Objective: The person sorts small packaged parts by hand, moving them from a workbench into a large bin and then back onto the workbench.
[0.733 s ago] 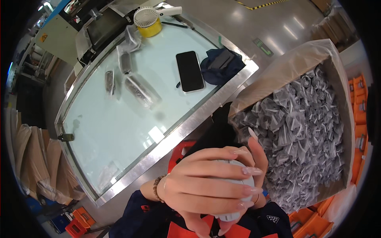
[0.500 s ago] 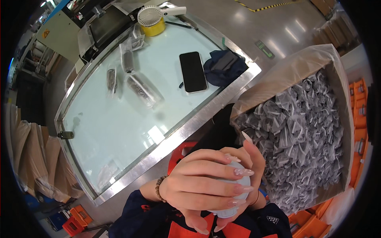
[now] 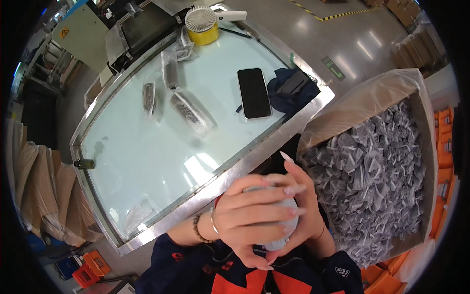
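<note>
A rounded, pale grey-blue object with a ribbed lower end (image 3: 277,243) is clasped between my hands in front of my chest. My left hand (image 3: 252,215) wraps over its top and near side, fingers pointing right. Around its right side curls my right hand (image 3: 309,206), palm toward it and one long-nailed finger raised. Much of the object lies hidden behind the fingers, so its exact kind cannot be made out; it resembles a bottle or cup with a cap.
Ahead stands a glass-topped table (image 3: 147,171) with a metal frame. On it lie clear-wrapped parts (image 3: 192,113), a phone (image 3: 254,93), dark blue cloth (image 3: 293,90) and a white fan (image 3: 201,18). At right, a lined carton (image 3: 362,115) holds many bagged grey pieces (image 3: 372,181).
Both hands have risen slightly with the object, and more of its rounded side and ribbed end shows between the fingers. The table appears shifted a little rightward in the view.
</note>
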Demonstrator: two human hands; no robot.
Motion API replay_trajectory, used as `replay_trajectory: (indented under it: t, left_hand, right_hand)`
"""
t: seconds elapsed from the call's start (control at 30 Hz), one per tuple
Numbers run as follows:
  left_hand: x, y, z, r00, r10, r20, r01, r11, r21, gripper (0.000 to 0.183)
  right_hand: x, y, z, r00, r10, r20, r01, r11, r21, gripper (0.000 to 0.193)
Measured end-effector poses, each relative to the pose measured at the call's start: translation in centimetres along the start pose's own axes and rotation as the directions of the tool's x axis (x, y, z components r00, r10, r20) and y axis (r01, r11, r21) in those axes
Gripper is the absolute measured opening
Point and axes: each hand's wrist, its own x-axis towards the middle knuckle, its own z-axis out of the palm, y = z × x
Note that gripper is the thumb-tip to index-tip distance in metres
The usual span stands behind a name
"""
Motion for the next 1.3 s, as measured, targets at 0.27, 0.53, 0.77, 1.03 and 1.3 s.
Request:
replay_trajectory:
  t: [0.27, 0.53, 0.77, 1.03, 1.3]
  left_hand:
    - [2.4, -1.0, -6.7, 0.866, -0.203, 0.456, 0.127, 0.973, 0.192, 0.055]
    - [-3.9, 1.8, -12.2, 0.943, -0.263, 0.205, 0.123, 0.845, 0.52, 0.063]
    - [-9.8, 5.1, -22.1, 0.941, -0.263, -0.215, 0.25, 0.11, 0.962, 0.071]
    - [-17.9, 7.9, -35.0, 0.828, -0.131, -0.545, 0.411, -0.519, 0.749, 0.059]
    - [-22.0, 10.0, -38.9, 0.667, -0.052, -0.743, 0.562, -0.62, 0.548, 0.058]
  right_hand:
    - [4.9, 3.3, 1.8, 0.957, -0.142, 0.252, 0.078, 0.966, 0.248, 0.142]
    - [9.3, 3.8, 6.6, 0.86, 0.117, 0.496, -0.308, 0.895, 0.322, 0.137]
    - [15.5, 13.8, 10.6, 0.976, 0.125, 0.177, 0.01, 0.789, -0.614, 0.083]
    - [14.0, 14.9, 17.4, 0.897, 0.201, 0.395, 0.277, 0.44, -0.854, 0.057]
    - [11.9, 10.5, 19.4, 0.635, 0.078, 0.769, 0.496, 0.721, -0.483, 0.054]
